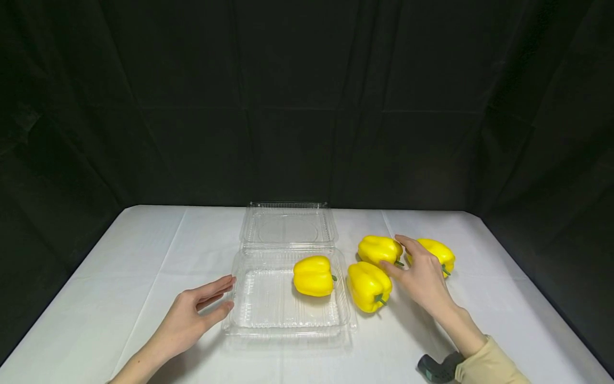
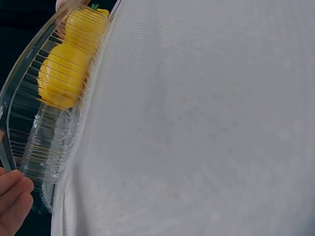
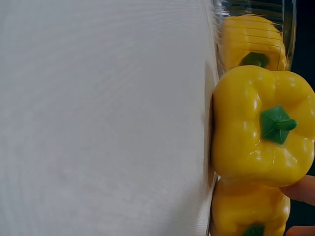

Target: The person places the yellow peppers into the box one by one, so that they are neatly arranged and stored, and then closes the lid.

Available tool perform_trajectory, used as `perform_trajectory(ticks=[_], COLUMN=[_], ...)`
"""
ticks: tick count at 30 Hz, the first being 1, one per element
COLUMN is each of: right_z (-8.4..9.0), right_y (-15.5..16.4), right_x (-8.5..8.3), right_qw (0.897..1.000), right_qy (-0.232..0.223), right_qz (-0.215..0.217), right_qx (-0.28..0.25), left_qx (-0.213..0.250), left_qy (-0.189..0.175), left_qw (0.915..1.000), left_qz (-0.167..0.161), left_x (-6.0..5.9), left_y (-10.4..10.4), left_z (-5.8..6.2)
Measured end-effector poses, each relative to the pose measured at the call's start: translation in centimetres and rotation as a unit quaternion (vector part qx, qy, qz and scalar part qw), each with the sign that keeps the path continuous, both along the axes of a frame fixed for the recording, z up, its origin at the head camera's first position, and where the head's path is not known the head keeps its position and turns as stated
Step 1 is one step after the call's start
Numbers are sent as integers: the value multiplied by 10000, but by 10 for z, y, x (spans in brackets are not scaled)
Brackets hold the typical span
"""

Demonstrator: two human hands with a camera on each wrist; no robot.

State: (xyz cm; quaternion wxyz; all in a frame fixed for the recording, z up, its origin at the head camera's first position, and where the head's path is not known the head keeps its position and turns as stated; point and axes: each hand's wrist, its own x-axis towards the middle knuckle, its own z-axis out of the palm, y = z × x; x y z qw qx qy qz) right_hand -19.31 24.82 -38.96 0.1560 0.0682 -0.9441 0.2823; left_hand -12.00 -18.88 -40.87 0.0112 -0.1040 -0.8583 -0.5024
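Note:
An open clear plastic clamshell [image 1: 268,314] lies on the white table, with one yellow bell pepper [image 1: 313,276] in the right side of its base. Through the ribbed wall [image 2: 44,147], that pepper [image 2: 61,73] shows in the left wrist view. My left hand [image 1: 231,293] lies open, its fingertips [image 2: 15,196] at the container's left rim. Three more peppers lie to the right of the container: a front one [image 1: 368,285], a back middle one [image 1: 379,249] and a far right one [image 1: 436,253]. My right hand [image 1: 394,253] reaches over them with thumb and forefinger spread at the back middle pepper's stem end. In the right wrist view my fingertips [image 3: 300,189] touch a pepper [image 3: 251,211] beside the front one [image 3: 246,128].
The clamshell's lid [image 1: 288,226] lies folded back flat behind the base. White cloth [image 1: 120,266] covers the table, with bare stretches at left and front. A black curtain hangs behind it, and the table edges drop off into dark at both sides. A dark device [image 1: 438,368] sits at my right wrist.

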Motion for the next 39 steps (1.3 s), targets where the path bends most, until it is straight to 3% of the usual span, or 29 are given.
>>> perform_trajectory(ticks=[39], right_z=[-9], right_y=[5], right_x=[-6], right_qw=[9992], right_qy=[-384], right_qz=[-83], right_qx=[87], left_qx=[71], left_qy=[-115], left_qw=[9999], left_qz=[-25], left_x=[0], left_y=[0], left_z=[0])
